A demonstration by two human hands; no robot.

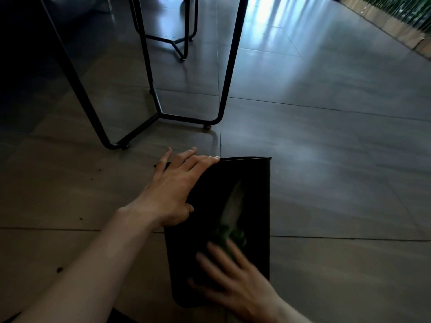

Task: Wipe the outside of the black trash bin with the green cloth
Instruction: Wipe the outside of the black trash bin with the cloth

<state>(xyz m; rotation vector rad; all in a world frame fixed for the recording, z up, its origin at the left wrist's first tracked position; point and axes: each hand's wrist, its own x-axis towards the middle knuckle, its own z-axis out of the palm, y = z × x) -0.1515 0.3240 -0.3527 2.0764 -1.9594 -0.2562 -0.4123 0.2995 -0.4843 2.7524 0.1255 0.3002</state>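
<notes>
Nearest the camera, I see my right hand (235,280) lying blurred on the upper side of the black trash bin (251,194), fingers spread and fairly straight, pressing the green cloth (229,237) against the dark wall. Only a crumpled bit of the cloth shows beyond my fingertips. The bin lies on its side on the grey tiled floor (326,159), running away from me. Further along it, my left hand (172,190) rests on the bin's left edge, fingers extended toward the far end and the thumb tucked against the side. Beyond the bin stand black metal furniture legs (163,115), and light glares on the tiles.
</notes>
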